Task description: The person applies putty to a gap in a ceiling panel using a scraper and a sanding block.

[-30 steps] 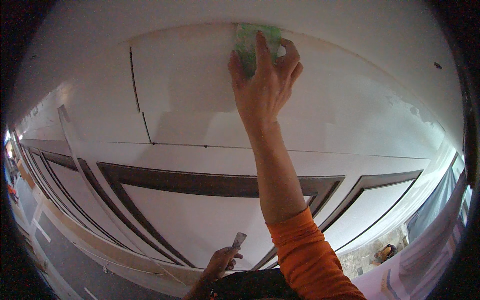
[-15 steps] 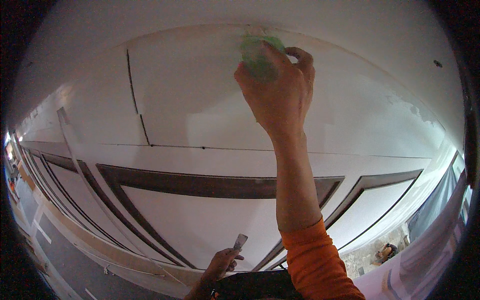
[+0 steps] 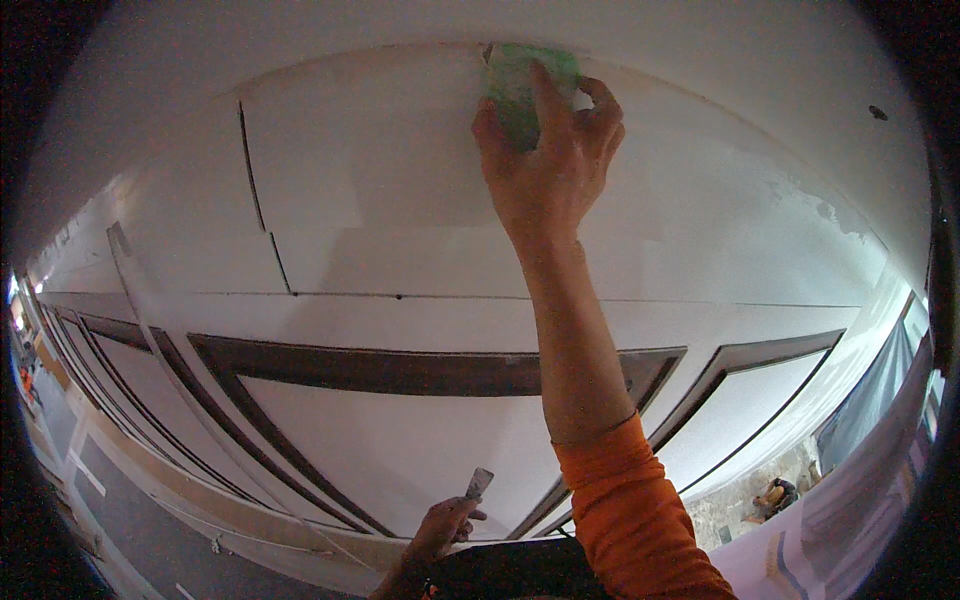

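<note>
High on the white wall, my right hand [image 3: 545, 150] holds a flat, squarish green plastic scraper [image 3: 518, 105] by its edges. The forefinger lies along the scraper's face, with the thumb and other fingers at its sides. Its top edge meets the line where the wall joins the ceiling. Low in the view, my left hand [image 3: 440, 525] is closed round a small putty knife [image 3: 480, 483]; the smeared grey blade points up, and the handle is hidden in the fingers.
Dark-edged recessed panels [image 3: 400, 370] run across the lower wall. A long thin strip [image 3: 180, 370] leans at the left, above a grey floor [image 3: 140, 520]. Bluish sheeting [image 3: 870, 385] hangs at the right. A dark slit [image 3: 250, 165] marks the upper wall.
My right hand and the green scraper have moved slightly up the wall, to the ceiling line. The left hand with the putty knife has hardly moved.
</note>
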A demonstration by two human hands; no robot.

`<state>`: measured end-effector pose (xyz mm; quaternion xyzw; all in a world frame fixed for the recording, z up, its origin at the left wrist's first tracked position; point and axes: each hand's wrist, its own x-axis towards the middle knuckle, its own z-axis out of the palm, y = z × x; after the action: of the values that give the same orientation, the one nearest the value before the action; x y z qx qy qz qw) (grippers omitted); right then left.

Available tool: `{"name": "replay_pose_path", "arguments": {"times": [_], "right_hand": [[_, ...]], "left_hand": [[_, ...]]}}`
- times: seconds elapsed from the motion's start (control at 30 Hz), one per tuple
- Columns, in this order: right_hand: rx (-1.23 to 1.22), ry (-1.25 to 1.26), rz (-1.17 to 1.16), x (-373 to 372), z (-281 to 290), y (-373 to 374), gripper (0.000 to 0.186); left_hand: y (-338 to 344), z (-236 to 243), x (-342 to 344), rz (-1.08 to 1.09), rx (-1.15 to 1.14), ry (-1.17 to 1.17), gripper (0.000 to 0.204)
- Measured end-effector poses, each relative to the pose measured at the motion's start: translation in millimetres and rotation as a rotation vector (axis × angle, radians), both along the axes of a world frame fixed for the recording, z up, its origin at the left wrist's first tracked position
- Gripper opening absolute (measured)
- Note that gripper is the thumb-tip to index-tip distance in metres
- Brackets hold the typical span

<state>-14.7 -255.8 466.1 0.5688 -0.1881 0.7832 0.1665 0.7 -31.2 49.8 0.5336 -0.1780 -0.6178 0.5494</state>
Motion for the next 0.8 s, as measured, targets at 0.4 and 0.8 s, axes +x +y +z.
{"name": "replay_pose_path", "arguments": {"times": [0.4, 0.8], "right_hand": [[0.171, 0.218, 0.042, -36.1, -2.7, 34.0, 0.049], [0.01, 0.049, 0.019, 8.0, 4.4, 21.4, 0.049]], "left_hand": [[-0.2, -15.8, 4.2, -0.027, -0.033, -0.012, 0.038], [0.6, -17.4, 5.2, -0.007, 0.001, -0.025, 0.038]]}}
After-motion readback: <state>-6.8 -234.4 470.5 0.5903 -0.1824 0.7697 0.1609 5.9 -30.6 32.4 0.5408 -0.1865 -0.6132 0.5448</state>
